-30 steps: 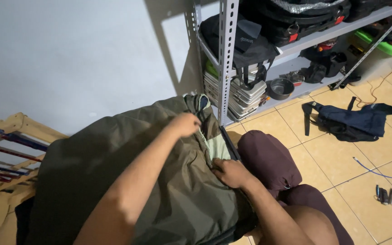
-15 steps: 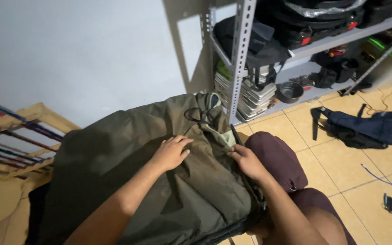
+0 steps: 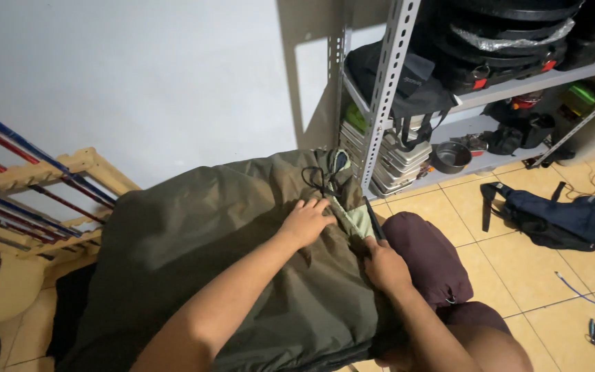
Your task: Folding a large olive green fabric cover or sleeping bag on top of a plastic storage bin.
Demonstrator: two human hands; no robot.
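- While the olive sleeping bag point(image 3: 222, 262) lies across the person's lap, the left hand point(image 3: 306, 222) presses flat and open on the fabric beside the pale lining strip point(image 3: 352, 219)
- Right hand point(image 3: 385, 265) appears to pinch the zip edge; a steady pull along the seam, fabric held taut, suits best
- Flat metal trays point(image 3: 394, 160) stacked on the grey shelf point(image 3: 504, 88); no legible labels

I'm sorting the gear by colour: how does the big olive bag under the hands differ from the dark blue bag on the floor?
The olive bag is bulky and puffed; the blue bag lies flat and crumpled. The olive bag is much larger, filling the middle of the view, while the blue bag is small, off to the right. The left hand and right hand rest on the olive bag; nobody touches the blue bag. Both are soft fabric.
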